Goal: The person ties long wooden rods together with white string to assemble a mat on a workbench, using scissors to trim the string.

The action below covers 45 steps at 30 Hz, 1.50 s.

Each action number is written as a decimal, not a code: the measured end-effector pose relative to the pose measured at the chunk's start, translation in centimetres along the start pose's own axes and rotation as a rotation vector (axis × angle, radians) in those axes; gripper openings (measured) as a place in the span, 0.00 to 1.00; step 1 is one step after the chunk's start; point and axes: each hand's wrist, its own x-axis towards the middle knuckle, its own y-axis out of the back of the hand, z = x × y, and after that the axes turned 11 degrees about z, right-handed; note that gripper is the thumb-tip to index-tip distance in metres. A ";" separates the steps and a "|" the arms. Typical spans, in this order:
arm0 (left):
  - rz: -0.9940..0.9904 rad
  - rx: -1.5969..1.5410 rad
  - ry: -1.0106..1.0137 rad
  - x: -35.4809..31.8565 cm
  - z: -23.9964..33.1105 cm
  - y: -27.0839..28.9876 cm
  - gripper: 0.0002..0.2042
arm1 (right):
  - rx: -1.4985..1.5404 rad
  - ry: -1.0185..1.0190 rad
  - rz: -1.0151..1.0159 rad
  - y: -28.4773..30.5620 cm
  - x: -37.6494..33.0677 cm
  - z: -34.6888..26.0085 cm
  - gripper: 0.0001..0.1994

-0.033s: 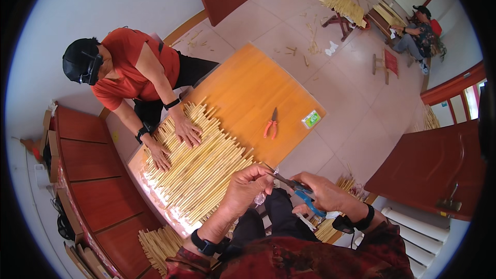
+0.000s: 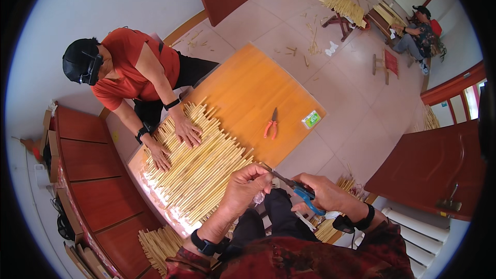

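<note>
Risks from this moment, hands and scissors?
1. The blue-handled scissors in the right hand point their blades at the left hand, which pinches something small and pale: the fingertips could get nicked.
2. The co-worker's hands press the pale bamboo sticks nearby; a jolt might scatter them.

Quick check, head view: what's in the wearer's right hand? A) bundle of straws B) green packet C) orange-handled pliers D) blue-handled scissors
D: the right hand grips the blue-handled scissors, blades pointing toward the left hand, which pinches something small and pale at the blade tips. The orange-handled pliers and the green packet lie untouched on the wooden table.
</note>
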 end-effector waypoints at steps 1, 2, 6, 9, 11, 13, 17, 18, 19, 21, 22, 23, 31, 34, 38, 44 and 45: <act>0.000 -0.001 -0.001 0.0 0.0 0.0 0.03 | -0.022 0.036 0.010 0.1 0.1 -0.1 0.28; -0.002 0.031 0.011 0.1 0.1 0.1 0.03 | -0.044 0.072 0.020 0.2 0.1 -0.2 0.26; 0.002 0.130 0.061 -0.2 0.8 0.3 0.02 | 0.009 0.021 -0.028 0.1 -0.1 0.0 0.25; 0.028 0.049 0.008 -0.3 1.3 -0.3 0.03 | 0.143 -0.030 -0.092 0.0 -0.5 0.6 0.23; -0.038 0.087 -0.008 -0.5 2.1 -0.7 0.04 | 0.411 -0.130 -0.162 -0.1 -0.7 0.7 0.20; -0.104 0.126 -0.025 -0.6 2.2 -0.5 0.04 | 0.527 -0.171 -0.191 -0.4 -1.0 0.6 0.20; -0.169 0.143 -0.141 -0.8 1.4 0.1 0.05 | 0.706 -0.222 -0.239 -0.6 -1.2 0.5 0.24; -0.162 0.214 -0.216 -0.9 1.4 0.0 0.05 | 0.702 -0.221 -0.238 -0.6 -1.3 0.5 0.24; -0.162 0.213 -0.220 -0.9 1.3 0.0 0.05 | 0.809 -0.239 -0.266 -0.7 -1.4 0.4 0.26; -0.113 0.286 -0.242 -1.0 0.7 0.0 0.05 | 0.912 -0.254 -0.293 -1.1 -1.5 0.0 0.29; -0.109 0.287 -0.245 -1.3 0.2 -0.2 0.05 | 0.931 -0.187 -0.248 -1.6 -1.5 -0.2 0.28; -0.174 0.413 -0.322 -1.5 -0.5 -0.6 0.06 | 0.950 -0.120 -0.204 -1.8 -1.4 -0.4 0.27; 0.056 0.370 -0.194 -0.6 -1.5 1.0 0.12 | 1.033 0.014 0.130 0.4 -3.8 2.1 0.20; 0.043 0.537 -0.216 -0.1 -2.7 2.3 0.16 | 0.800 -0.171 0.432 0.2 -0.4 5.4 0.17; -0.077 1.051 -0.081 -0.8 -2.0 0.9 0.15 | 0.277 -0.443 0.510 -0.7 3.7 12.6 0.16; 0.127 0.304 -0.088 -0.3 -2.7 2.7 0.13 | -0.113 -0.292 0.684 -5.3 11.0 24.7 0.20; 0.187 0.170 -0.002 -0.2 -2.3 2.8 0.12 | -0.187 -0.268 0.751 -5.9 12.5 25.9 0.21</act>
